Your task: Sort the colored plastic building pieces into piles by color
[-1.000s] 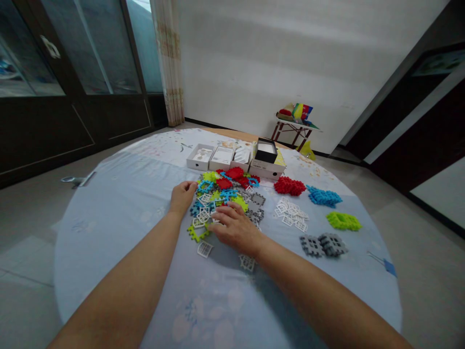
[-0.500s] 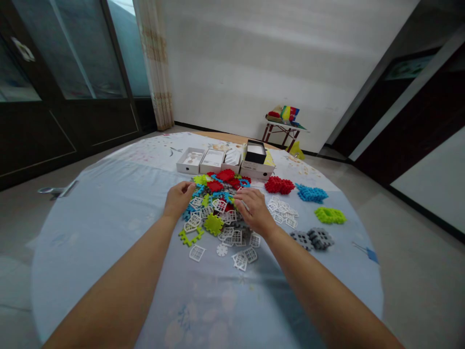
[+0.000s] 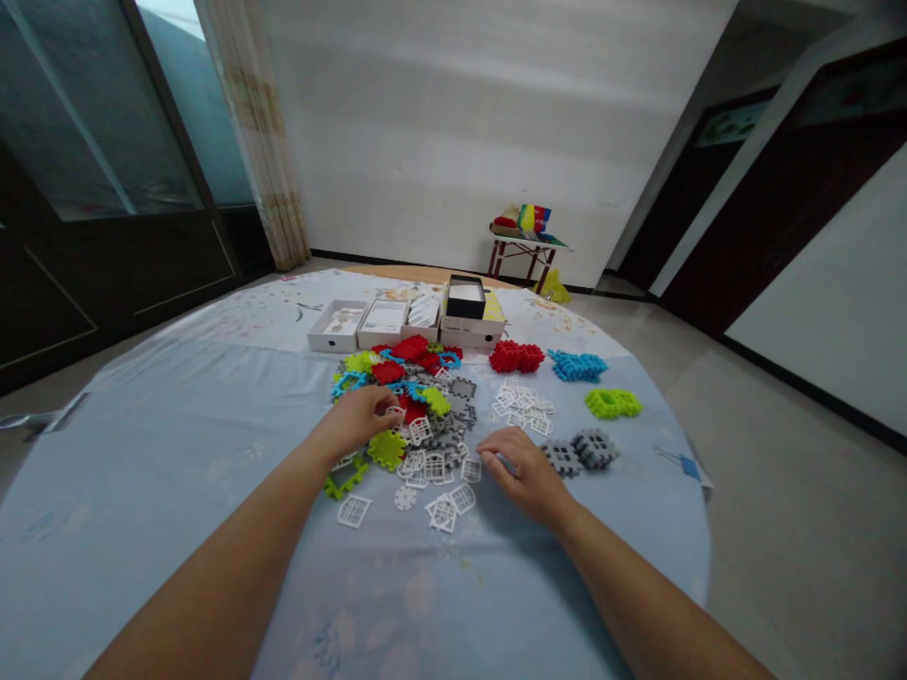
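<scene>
My left hand (image 3: 358, 418) reaches over the mixed pile from the left. Its thumb and fingers pinch a white window-shaped plastic piece (image 3: 395, 415). Below that hand lie a lime-green square tile (image 3: 386, 450) and a lime-green frame (image 3: 347, 479). My right hand (image 3: 522, 469) is open at the pile's right edge, fingers stretched leftward, with nothing visible in it. Close to its fingertips is another white window piece (image 3: 471, 470). Red tiles (image 3: 409, 348), blue frames (image 3: 350, 382) and grey tiles (image 3: 463, 388) make up much of the pile.
Sorted groups lie on the right: white window pieces (image 3: 522, 407), red (image 3: 517, 356), blue (image 3: 578, 365), lime-green (image 3: 613, 403) and grey (image 3: 596, 450) blocks. Several open white boxes (image 3: 333, 344) and a black box (image 3: 466, 308) stand behind the pile. A blue-patterned cloth (image 3: 213, 425) covers the round table.
My left hand has moved right into the pile and now pinches a white window piece. My right hand has left the pile, moving right and nearer me. The view has turned slightly right.
</scene>
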Available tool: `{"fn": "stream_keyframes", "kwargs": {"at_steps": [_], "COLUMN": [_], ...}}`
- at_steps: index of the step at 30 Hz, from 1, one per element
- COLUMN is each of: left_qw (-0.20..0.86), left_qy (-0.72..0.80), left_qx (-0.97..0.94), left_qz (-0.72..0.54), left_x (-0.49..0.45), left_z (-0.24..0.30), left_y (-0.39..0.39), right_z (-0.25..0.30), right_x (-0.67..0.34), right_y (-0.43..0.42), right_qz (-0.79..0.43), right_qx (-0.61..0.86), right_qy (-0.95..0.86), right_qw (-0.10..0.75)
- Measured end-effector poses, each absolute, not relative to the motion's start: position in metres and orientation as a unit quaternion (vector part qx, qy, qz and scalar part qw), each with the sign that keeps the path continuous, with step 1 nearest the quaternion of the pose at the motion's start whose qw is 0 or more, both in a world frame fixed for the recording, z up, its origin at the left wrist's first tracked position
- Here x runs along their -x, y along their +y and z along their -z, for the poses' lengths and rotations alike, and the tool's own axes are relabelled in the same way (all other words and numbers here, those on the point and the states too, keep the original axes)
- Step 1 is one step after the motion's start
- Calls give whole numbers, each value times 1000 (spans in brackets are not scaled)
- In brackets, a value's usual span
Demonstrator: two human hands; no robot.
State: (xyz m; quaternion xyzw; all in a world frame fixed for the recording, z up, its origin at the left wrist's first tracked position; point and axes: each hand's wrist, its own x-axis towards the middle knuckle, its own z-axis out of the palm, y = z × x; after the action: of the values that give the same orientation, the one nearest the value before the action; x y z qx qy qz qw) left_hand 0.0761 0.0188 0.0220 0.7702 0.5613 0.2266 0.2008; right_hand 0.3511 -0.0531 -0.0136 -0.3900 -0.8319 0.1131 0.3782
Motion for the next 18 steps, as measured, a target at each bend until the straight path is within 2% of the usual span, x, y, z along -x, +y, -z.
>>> {"fn": "stream_keyframes", "kwargs": {"at_steps": [5,9,18], "left_qw": [216,297,417], "left_qy": [565,552,484], "left_qx": [-737,-692,-692], "left_qz": [-302,-358,-336], "left_x": [-83,-99,-196], "left_z": [-39,-49,-52], "left_y": [11,9,51], "right_z": [22,32,40], "right_x": [-353,-355,-355], "right_y": [-56,-48,-39], "right_qz": [-123,-133,-163], "right_qx": [394,411,421], "right_qy": [-821,-812,-812], "right_qw": [393,393,370]}}
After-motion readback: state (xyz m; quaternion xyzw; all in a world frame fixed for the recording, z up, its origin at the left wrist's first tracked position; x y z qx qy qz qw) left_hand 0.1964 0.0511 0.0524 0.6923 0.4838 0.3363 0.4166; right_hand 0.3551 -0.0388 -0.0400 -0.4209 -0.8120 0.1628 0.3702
